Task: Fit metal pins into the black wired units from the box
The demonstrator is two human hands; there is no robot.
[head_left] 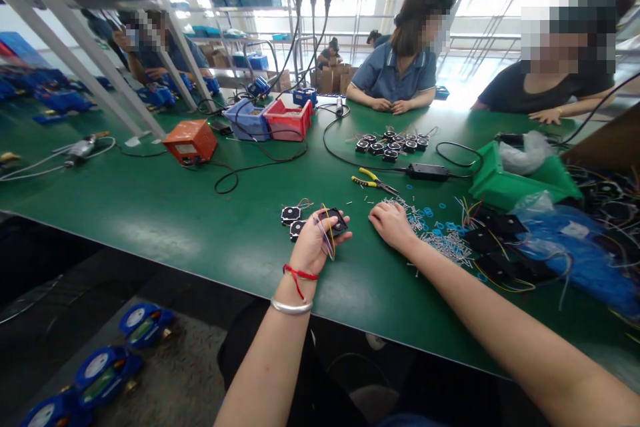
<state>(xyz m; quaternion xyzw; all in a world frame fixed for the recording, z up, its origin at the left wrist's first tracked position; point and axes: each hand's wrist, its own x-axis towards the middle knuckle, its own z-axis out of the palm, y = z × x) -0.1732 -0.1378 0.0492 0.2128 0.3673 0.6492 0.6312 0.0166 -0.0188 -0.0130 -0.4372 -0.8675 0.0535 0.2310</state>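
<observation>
My left hand (320, 233) is closed around a small square black motor-like part (336, 221), whose thin coloured wires (329, 243) hang over the fingers. Two similar black parts (291, 215) lie on the green table just left of that hand. My right hand (393, 225) rests at the left edge of a scattered pile of small screws (450, 247), its fingers curled down to the table; whatever they pinch is hidden. Blue rings (428, 212) are strewn among the screws. Yellow-handled pliers (374, 180) lie just beyond my right hand.
Beyond the pliers sit a cluster of black parts (393, 145) and a black power adapter (428, 172) with cable. A green bin (525, 180) and blue plastic bag (570, 240) are at right. An orange box (191, 141) and red bin (289, 121) stand left. Co-workers sit opposite.
</observation>
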